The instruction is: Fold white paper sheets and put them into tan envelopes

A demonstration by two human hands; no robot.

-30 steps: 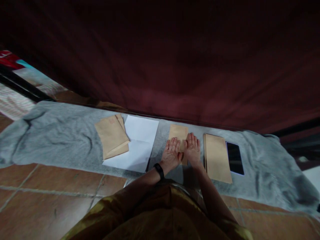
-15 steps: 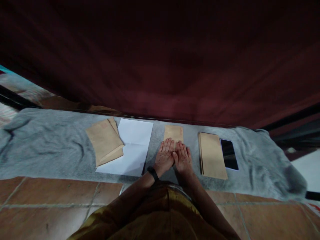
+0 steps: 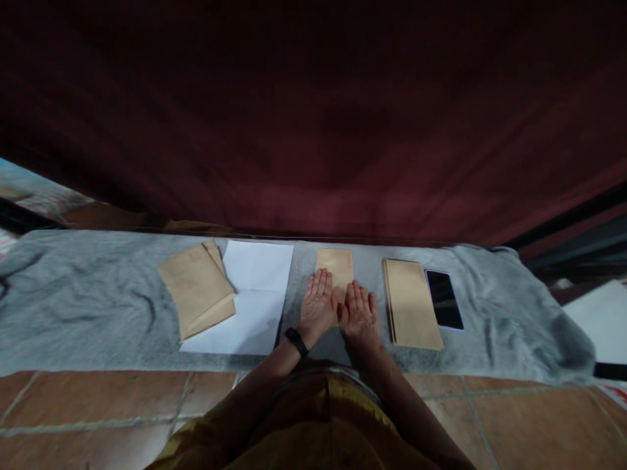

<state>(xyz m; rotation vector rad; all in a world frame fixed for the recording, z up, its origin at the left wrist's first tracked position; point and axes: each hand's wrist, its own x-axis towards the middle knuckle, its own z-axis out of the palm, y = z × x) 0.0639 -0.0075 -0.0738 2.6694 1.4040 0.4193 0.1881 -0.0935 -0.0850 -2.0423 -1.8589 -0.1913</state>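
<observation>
Brown envelope (image 3: 335, 260) lies under the left hand (image 3: 317, 307), the right hand (image 3: 361, 318) at its edge; each grip is open, flat. Grey cloth (image 3: 98, 294) lies beneath

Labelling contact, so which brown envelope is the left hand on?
The middle envelope, flat under the left hand; the fanned envelopes overlap the white paper, and the stacked envelopes lie beside the phone.

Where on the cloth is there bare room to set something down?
Bare grey cloth: left of the fanned envelopes, and right of the phone. Only narrow strips separate the white paper, middle envelope and envelope stack. Crowded: the middle, around left hand and right hand.
</observation>
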